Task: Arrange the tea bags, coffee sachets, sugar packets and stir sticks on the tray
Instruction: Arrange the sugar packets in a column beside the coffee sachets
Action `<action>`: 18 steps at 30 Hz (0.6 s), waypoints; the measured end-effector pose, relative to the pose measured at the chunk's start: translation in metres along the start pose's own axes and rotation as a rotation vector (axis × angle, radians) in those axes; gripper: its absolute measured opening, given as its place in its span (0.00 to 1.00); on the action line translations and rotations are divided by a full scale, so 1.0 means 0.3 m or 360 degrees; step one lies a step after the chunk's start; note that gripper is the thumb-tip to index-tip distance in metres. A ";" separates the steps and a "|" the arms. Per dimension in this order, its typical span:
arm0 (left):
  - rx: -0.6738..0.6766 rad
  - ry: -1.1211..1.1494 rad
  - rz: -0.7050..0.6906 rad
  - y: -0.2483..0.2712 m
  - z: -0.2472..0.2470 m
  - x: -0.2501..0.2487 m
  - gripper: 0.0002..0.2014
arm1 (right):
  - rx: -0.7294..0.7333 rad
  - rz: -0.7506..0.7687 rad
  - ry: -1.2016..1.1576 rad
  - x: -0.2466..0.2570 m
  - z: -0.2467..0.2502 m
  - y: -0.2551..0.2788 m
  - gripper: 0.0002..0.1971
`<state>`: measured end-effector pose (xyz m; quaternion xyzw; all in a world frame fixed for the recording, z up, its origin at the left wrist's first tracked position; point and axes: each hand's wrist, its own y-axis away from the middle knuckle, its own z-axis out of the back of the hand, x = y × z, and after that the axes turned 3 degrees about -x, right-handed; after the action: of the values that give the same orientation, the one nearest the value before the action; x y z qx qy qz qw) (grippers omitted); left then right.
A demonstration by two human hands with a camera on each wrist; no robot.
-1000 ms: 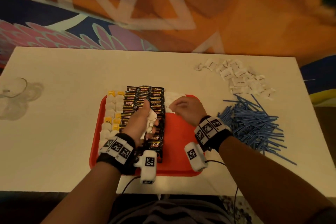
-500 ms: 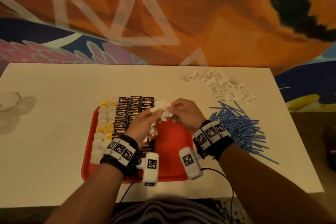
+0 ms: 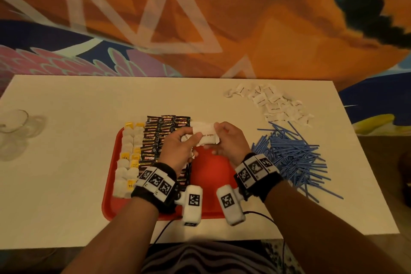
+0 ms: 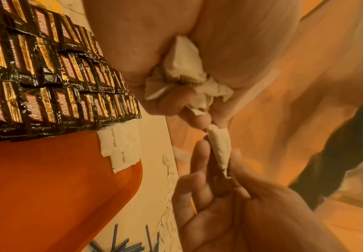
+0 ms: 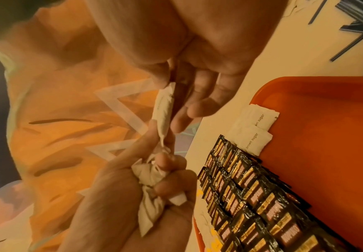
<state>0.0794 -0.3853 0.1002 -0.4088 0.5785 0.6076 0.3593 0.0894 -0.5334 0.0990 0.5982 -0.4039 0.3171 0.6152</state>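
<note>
White sugar packet (image 3: pixel 206 136), long axis left-right, pinched between both hands; left hand (image 3: pixel 178 151) clutches more.

Warm, dim indoor light gives all three views an orange-yellow cast. In the head view the white table (image 3: pixel 66 162) is evenly lit, with soft shadows under the forearms and beside a faint, washed-out clear glass (image 3: pixel 13 121) at the left edge. The wide lens bows the table's far edge, and the patterned backdrop is smeared. Both wrist views are softer — the near palms fill the frame, blurred and overexposed, while the black coffee sachets (image 4: pixel 36 68) show small glints of glare.
</note>
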 end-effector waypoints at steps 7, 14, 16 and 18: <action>-0.0133 -0.0012 0.0136 -0.027 0.007 0.029 0.03 | 0.0079 0.0020 0.0359 -0.061 0.051 -0.014 0.12; -0.0350 -0.0012 0.0299 -0.058 0.042 0.061 0.10 | 0.0000 -0.0041 0.0965 -0.180 0.123 -0.114 0.07; -0.0353 -0.0027 0.0340 -0.058 0.063 0.079 0.10 | -0.0017 -0.0108 0.1086 -0.215 0.136 -0.153 0.10; -0.0379 -0.0049 0.0380 -0.049 0.086 0.100 0.09 | -0.0023 -0.0175 0.1165 -0.241 0.138 -0.191 0.13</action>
<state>0.0785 -0.3596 0.0668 -0.3675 0.5411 0.7164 0.2426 0.1005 -0.5726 0.0064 0.4618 -0.1265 0.4737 0.7392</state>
